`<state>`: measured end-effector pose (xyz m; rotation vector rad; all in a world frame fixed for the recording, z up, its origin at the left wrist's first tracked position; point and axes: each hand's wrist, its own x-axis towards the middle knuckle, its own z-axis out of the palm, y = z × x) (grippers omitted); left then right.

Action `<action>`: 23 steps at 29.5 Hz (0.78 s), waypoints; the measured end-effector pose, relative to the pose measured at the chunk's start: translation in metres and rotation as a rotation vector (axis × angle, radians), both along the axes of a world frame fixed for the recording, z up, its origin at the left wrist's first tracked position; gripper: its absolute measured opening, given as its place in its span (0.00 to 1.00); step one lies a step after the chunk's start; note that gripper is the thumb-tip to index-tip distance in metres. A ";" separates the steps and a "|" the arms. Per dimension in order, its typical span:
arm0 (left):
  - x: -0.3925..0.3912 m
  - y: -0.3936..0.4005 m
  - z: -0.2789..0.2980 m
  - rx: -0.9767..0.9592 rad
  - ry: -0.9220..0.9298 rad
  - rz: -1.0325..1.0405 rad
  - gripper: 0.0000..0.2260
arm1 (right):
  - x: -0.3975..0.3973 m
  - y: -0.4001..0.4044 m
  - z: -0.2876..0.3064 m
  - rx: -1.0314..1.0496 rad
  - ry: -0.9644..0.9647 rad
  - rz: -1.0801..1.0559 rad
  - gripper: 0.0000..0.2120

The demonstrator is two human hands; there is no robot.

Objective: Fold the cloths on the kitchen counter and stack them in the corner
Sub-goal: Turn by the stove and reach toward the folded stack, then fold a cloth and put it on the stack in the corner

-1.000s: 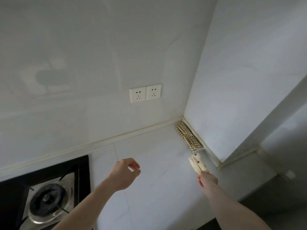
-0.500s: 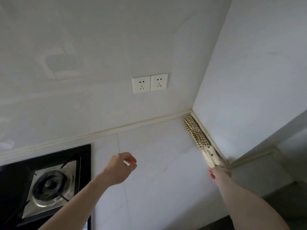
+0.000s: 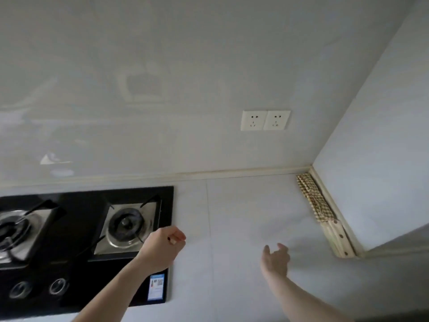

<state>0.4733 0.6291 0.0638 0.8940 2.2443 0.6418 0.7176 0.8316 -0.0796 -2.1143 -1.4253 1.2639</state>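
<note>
Hovering over the counter (image 3: 243, 205), my right hand (image 3: 276, 260) has its fingers loosely spread and holds nothing; my left hand (image 3: 162, 248) is curled in a loose fist, empty as far as I can tell. Both folded cloths lie along the side wall: the checked cloth (image 3: 312, 197) in the corner, the dotted cloth (image 3: 337, 239) touching its near end, not stacked on it. I judge the risk is leaving them end to end, or the dotted one unfolding when lifted.

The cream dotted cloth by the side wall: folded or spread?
Folded. The cream dotted cloth lies as a narrow layered strip along the side wall, end to end with the checked cloth; neither hand touches it.
</note>
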 end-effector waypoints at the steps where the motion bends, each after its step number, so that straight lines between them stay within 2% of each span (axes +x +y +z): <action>1: -0.006 -0.022 0.000 -0.001 0.000 0.035 0.04 | -0.020 -0.019 0.003 0.028 0.021 0.120 0.22; 5: -0.030 -0.124 0.000 -0.033 0.022 0.184 0.03 | -0.105 -0.103 0.030 0.107 0.127 0.571 0.22; 9: -0.047 -0.230 0.008 -0.037 0.054 0.348 0.04 | -0.172 -0.197 0.066 0.137 0.240 0.920 0.18; 17: -0.057 -0.435 0.021 -0.045 0.131 0.647 0.07 | -0.257 -0.377 0.110 0.077 0.365 1.347 0.20; 23: -0.083 -0.537 0.027 -0.066 0.187 0.799 0.08 | -0.311 -0.464 0.130 0.092 0.369 1.633 0.23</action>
